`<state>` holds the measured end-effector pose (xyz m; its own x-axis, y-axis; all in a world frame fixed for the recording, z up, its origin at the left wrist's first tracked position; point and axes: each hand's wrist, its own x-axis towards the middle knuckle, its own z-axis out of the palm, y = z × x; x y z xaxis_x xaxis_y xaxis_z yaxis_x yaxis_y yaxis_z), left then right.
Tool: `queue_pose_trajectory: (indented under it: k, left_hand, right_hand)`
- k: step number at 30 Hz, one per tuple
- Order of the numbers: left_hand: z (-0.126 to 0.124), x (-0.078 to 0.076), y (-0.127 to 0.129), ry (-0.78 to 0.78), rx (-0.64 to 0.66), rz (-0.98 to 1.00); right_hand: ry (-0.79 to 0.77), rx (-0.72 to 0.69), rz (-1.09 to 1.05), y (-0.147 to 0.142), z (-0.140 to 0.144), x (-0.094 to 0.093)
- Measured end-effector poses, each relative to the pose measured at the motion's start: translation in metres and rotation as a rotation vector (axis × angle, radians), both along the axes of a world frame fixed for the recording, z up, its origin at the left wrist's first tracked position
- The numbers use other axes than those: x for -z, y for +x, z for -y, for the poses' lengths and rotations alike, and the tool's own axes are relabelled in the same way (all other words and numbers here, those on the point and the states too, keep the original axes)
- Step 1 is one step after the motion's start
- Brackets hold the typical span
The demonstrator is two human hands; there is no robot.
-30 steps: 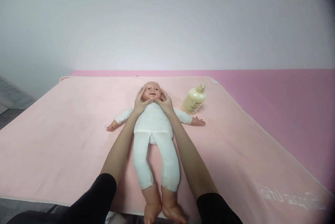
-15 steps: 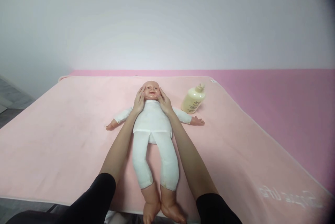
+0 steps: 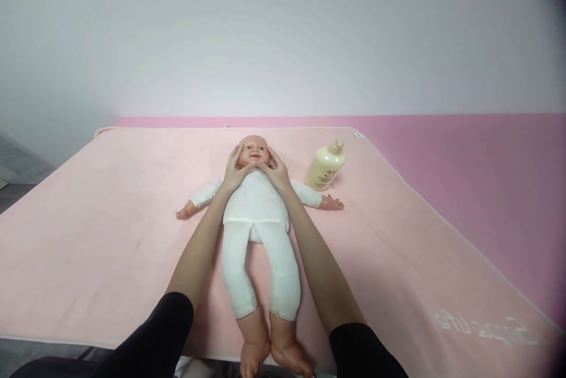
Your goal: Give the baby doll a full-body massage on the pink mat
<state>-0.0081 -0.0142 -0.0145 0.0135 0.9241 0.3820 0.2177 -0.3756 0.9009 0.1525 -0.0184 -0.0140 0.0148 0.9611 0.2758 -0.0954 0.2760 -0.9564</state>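
Observation:
A baby doll (image 3: 255, 204) in a white cloth suit lies on its back, its head towards the far edge and its bare feet towards me. My left hand (image 3: 234, 170) rests on the left side of the doll's face, open, with fingers stretched up along the cheek. On the other cheek lies my right hand (image 3: 276, 170), open as well. Both thumbs reach inward and nearly meet at the chin. The doll's arms spread out to either side, partly covered by my wrists.
A pale yellow pump bottle (image 3: 325, 167) stands right of the doll, close to its outstretched arm. Under everything spreads a pink towel (image 3: 110, 236) with mirrored-looking white lettering at the lower right. Beyond it are a pink surface (image 3: 464, 183) and a white wall (image 3: 283, 36).
Both thumbs have moved from beside the cheeks down and inward to the chin. The fingers stay along the sides of the face. Doll and bottle have not moved on the towel.

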Motion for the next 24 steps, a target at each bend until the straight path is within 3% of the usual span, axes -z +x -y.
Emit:
queue_pose_trajectory:
  k: [10, 15, 19, 21, 24]
  left_hand:
    - [-0.001, -0.001, -0.003, 0.048, 0.000, -0.048]
    - [0.000, -0.004, -0.002, 0.045, -0.020, -0.044]
    - [0.003, -0.020, -0.004, -0.038, -0.016, 0.102]
    - [0.007, -0.035, -0.005, -0.046, -0.098, 0.189]
    - [0.021, -0.065, 0.002, 0.033, -0.199, 0.240]
  right_hand:
    - [0.048, 0.004, 0.074, 0.004, -0.004, 0.003]
    - [0.049, 0.136, 0.099, 0.006, 0.000, -0.004]
    - [0.055, 0.213, 0.151, 0.018, 0.012, -0.043]
    - [0.145, 0.242, 0.074, 0.030, 0.023, -0.074]
    - [0.300, 0.393, -0.047, 0.055, 0.043, -0.117]
